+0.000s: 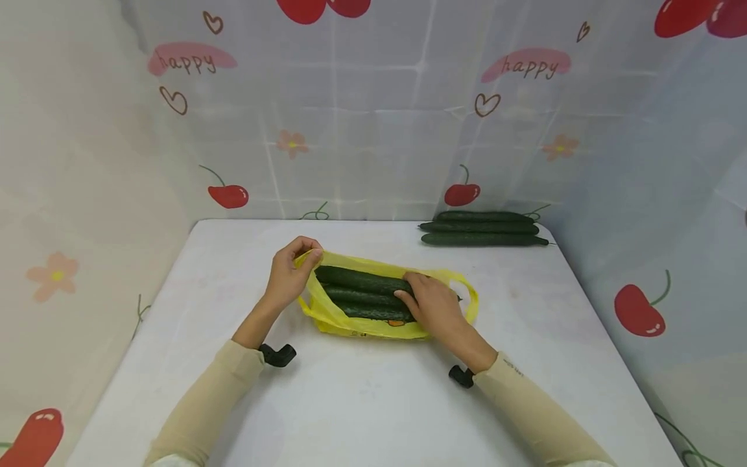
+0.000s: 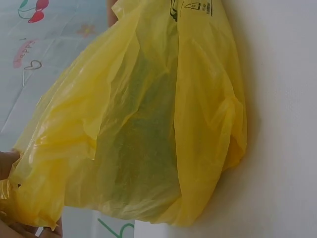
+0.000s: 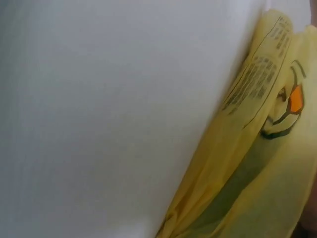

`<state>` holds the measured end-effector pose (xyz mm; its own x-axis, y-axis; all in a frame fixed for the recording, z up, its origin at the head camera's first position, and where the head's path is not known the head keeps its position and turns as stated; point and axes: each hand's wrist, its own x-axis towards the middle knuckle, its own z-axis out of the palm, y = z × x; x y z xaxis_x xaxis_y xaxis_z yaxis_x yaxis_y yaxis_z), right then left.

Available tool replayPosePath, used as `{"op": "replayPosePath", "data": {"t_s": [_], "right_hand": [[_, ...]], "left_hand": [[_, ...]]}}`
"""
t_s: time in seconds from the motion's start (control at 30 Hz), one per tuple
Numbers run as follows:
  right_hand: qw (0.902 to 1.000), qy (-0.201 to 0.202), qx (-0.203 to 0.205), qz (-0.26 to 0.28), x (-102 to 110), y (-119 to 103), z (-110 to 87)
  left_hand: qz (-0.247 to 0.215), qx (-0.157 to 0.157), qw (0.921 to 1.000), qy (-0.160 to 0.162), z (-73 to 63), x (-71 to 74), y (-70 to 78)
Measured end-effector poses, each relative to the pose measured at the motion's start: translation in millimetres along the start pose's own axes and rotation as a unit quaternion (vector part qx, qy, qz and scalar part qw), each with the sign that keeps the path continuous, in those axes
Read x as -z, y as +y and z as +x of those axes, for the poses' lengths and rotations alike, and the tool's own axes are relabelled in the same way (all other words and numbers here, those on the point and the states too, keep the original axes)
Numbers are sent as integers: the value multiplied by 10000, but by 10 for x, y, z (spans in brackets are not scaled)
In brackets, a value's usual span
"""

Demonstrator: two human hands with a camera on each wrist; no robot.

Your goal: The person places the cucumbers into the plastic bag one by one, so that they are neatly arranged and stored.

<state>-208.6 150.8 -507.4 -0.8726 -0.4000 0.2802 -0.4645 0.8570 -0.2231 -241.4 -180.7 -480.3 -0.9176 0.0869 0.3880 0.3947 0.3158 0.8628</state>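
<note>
A yellow plastic bag point(image 1: 344, 327) lies on its side, its mouth spread open. Inside it show dark green cucumbers point(image 1: 362, 295), side by side. My left hand point(image 1: 287, 272) pinches the bag's rim at its left end between thumb and fingers. In the left wrist view the bag point(image 2: 143, 124) hangs in folds, with green showing through the film. My right hand point(image 1: 434, 305) reaches over the bag's right part, its thumb and fingers curled on a cucumber and covering the right ends. The right wrist view has the bag's printed side point(image 3: 252, 89); the fingertips are hidden there.
Three more cucumbers point(image 1: 484, 228) lie stacked in a row at the back right of the white table point(image 1: 362, 402). A printed curtain point(image 1: 373, 162) stands behind the table's back edge and along both sides. A bag handle loop point(image 1: 471, 295) sticks out to the right.
</note>
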Motion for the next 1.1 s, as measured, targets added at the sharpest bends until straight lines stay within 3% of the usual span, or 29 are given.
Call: {"op": "replayPosePath", "data": {"t_s": [0.2, 0.4, 0.7, 0.87, 1.0, 1.1], "right_hand": [[9941, -536, -932, -171, 126, 119, -36], [9887, -932, -1172, 63, 315, 239, -105], [9923, -618, -862, -640, 347, 313, -171], [9922, -112, -675, -1044, 282, 367, -215], [9859, 265, -552, -1560, 237, 444, -218], [9852, 111, -726, -1548, 246, 499, -202]], "left_hand": [[23, -56, 10000, 1, 24, 0, -6], [39, -36, 10000, 14, 25, 10, 6], [120, 55, 9999, 50, 24, 0, 22], [117, 41, 9999, 11, 16, -27, 9], [123, 53, 9999, 12, 13, -40, -6], [115, 59, 9999, -6, 17, -48, -21]]}}
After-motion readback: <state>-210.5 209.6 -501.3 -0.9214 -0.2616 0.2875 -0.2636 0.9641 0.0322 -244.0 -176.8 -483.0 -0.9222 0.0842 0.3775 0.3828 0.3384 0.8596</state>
